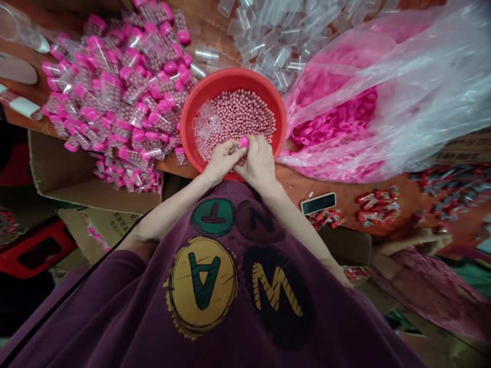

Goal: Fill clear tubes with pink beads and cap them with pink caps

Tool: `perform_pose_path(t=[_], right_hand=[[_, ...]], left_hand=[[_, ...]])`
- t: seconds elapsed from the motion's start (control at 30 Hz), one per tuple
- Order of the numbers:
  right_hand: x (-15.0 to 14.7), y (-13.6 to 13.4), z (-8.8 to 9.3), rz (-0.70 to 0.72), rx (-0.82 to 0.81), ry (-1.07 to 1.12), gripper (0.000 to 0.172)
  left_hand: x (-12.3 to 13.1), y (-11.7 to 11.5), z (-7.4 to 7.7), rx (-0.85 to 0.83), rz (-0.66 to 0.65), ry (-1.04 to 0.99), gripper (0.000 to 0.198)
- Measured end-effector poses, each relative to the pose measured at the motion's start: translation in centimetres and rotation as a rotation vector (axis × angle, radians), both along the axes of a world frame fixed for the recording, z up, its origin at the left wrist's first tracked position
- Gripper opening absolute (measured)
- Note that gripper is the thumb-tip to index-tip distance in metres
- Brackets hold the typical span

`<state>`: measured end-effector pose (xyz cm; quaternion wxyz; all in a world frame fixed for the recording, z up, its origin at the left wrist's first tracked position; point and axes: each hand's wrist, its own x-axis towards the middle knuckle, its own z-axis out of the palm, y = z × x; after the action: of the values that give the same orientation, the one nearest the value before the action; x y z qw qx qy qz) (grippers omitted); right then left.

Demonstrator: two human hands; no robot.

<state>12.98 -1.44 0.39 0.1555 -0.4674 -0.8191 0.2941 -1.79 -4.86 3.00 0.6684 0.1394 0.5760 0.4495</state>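
My left hand and my right hand meet over the near rim of a red bowl filled with small pink beads. Both hands are closed around a small tube with a pink cap, pinched between the fingertips. The tube's body is hidden by my fingers. Several empty clear tubes lie on the beads at the bowl's left side.
A heap of filled pink-capped tubes lies left of the bowl. Empty clear tubes are piled behind it. A clear plastic bag of pink caps lies to the right. A phone and red wrapped packets sit on the table's right.
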Motion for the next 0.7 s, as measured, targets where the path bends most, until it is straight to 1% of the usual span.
perform_pose_path(t=[0.07, 0.13, 0.2, 0.3, 0.37, 0.4, 0.43, 0.5, 0.53, 0.57, 0.67, 0.7], right_hand=[[0.1, 0.1, -1.4, -0.002, 0.019, 0.028, 0.059], [0.0, 0.2, -2.3, -0.009, 0.008, 0.041, 0.053], [-0.4, 0.2, -2.8, -0.019, -0.041, 0.003, 0.046], [-1.9, -0.3, -2.9, 0.017, -0.176, -0.140, 0.040], [-2.8, -1.0, -2.9, 0.063, -0.288, -0.214, 0.041], [-3.0, -1.4, -3.0, 0.099, -0.349, -0.211, 0.046], [-3.0, -1.7, -3.1, 0.142, -0.404, -0.175, 0.055], [-2.7, -2.0, -3.7, 0.229, -0.478, -0.048, 0.079], [-2.4, -1.9, -4.1, 0.250, -0.491, 0.009, 0.085], [-2.2, -1.7, -4.6, 0.241, -0.491, 0.042, 0.082], [-2.8, -0.1, -6.6, 0.082, -0.451, 0.030, 0.042], [-3.5, 0.7, -7.2, 0.028, -0.423, 0.032, 0.034]], left_hand=[[0.3, -0.1, -0.1, -0.005, -0.001, 0.001, 0.009], [0.3, -0.1, -0.5, 0.000, 0.009, 0.032, 0.009], [0.2, -0.1, -1.3, -0.009, 0.017, 0.066, 0.009], [0.0, -0.4, -2.9, -0.081, 0.012, 0.138, 0.007], [-0.4, -0.8, -3.9, -0.175, -0.031, 0.212, 0.015], [-0.8, -1.1, -4.3, -0.208, -0.056, 0.256, 0.018], [-1.3, -1.3, -4.5, -0.216, -0.083, 0.304, 0.019], [-3.3, -1.7, -4.7, -0.137, -0.098, 0.417, 0.014], [-4.8, -1.7, -4.5, -0.066, -0.078, 0.481, 0.010], [-6.6, -1.7, -4.3, 0.008, -0.051, 0.546, 0.008], [-13.2, -0.9, -3.3, 0.146, 0.078, 0.766, 0.007], [-15.5, -0.6, -2.9, 0.170, 0.114, 0.851, 0.011]])
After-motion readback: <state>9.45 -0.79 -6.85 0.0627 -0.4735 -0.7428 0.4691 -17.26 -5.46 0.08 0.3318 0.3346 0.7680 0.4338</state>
